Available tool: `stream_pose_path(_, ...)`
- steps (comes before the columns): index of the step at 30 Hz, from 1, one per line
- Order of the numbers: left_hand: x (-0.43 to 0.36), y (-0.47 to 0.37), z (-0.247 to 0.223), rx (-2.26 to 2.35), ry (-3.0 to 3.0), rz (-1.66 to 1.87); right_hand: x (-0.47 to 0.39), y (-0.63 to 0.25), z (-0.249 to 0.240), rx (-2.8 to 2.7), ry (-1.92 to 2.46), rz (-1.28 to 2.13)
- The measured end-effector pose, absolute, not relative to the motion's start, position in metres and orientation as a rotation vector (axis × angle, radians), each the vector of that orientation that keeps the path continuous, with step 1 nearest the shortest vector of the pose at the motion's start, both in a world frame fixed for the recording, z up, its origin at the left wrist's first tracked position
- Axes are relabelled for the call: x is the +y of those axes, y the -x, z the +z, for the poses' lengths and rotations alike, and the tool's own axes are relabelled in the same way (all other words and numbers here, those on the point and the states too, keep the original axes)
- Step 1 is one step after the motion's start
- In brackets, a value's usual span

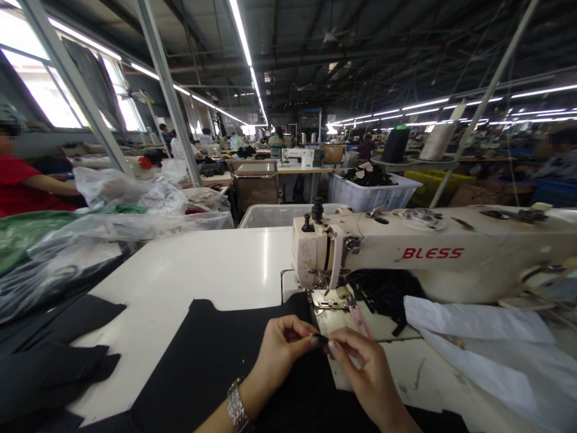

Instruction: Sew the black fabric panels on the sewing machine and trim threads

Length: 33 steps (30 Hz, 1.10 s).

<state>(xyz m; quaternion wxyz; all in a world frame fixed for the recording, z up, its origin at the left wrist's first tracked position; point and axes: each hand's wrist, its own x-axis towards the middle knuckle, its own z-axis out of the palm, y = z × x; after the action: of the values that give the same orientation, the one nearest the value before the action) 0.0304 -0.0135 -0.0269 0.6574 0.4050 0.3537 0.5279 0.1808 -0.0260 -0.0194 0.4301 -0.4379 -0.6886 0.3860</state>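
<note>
My left hand (283, 346) and my right hand (360, 361) meet in front of the sewing machine (369, 252). Between their pinched fingertips is a small black fabric strip (321, 340); its exact kind is too small to make out. A large black fabric panel (216, 349) lies flat on the white table under my left hand, its upper right corner close to the needle area. Just beyond my fingers is the metal needle plate (328, 304). A silver watch (237, 404) is on my left wrist.
Black cut pieces (58, 361) lie at the left, near clear plastic bags (148, 198). Several black strips (387, 297) are bunched under the machine arm. White sheets (487, 349) rest at the right. Behind stands a white crate (369, 192). A person in red (31, 186) is at far left.
</note>
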Motion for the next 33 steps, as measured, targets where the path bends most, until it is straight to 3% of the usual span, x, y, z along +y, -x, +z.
stream_pose_path(13, -0.015, -0.034, -0.031, 0.855, -0.983, 1.131, -0.018, -0.181, -0.029, -1.415, 1.22, 1.423)
stream_pose_path(18, -0.02, -0.029, -0.022, 1.124, -1.791, 1.058, -0.013, -0.181, -0.038, -1.261, 1.226, 1.583)
stream_pose_path(23, -0.019, -0.015, -0.021, 0.875, -2.622, 0.986, -0.012, -0.177, -0.039, -1.166, 1.263, 1.641)
stream_pose_path(33, -0.014, -0.012, -0.024, 0.722, -2.867, 1.047, -0.013, -0.174, -0.037, -1.17, 1.296, 1.745)
